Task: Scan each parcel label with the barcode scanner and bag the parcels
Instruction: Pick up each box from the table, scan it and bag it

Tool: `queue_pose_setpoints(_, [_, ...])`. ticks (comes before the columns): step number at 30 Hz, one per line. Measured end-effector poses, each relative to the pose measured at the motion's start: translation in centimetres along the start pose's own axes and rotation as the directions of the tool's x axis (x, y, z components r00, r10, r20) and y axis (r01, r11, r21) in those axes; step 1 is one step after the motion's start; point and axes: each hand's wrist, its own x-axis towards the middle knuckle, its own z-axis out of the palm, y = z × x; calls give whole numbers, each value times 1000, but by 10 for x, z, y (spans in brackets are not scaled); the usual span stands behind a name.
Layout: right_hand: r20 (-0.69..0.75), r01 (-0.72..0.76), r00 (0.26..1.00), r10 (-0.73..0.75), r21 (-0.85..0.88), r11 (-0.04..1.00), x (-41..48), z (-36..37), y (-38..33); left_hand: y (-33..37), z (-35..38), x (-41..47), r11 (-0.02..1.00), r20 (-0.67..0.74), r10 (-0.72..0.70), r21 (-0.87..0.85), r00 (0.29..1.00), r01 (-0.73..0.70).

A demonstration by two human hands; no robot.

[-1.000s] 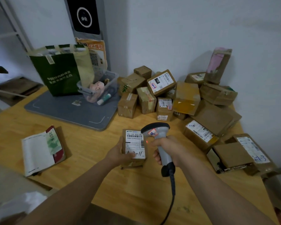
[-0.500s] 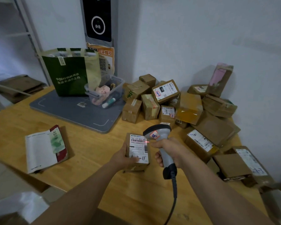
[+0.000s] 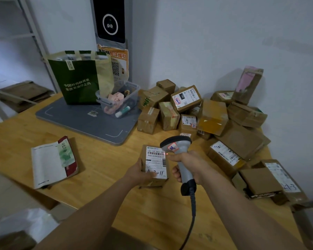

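parcel [image 3: 154,166] seemingly unmoved in left hand [image 3: 139,173], right hand [image 3: 191,166] gripping scanner [image 3: 177,146]

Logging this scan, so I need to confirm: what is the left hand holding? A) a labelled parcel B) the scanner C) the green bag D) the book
A: the left hand holds the parcel with its label facing up, while the right hand holds the scanner beside it.
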Motion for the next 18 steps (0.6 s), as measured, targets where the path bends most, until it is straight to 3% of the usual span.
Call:
queue_pose_setpoints(5, [-90,54,995,-46,98,994,17,-2,20,0,2,0,995,0,-98,-28,995,98])
queue_pose_setpoints(9, [-64,-17,997,33,241,970,34,8,45,-11,8,-8,967,67,-97,-231,993,110])
queue_pose_setpoints(13, [-26,-18,999,24,234,972,46,35,52,-35,-4,-33,838,-56,-177,-532,983,121])
queue_pose_setpoints(18, [209,35,976,-57,106,994,40,110,37,-92,-61,-89,638,-194,-320,-768,927,59])
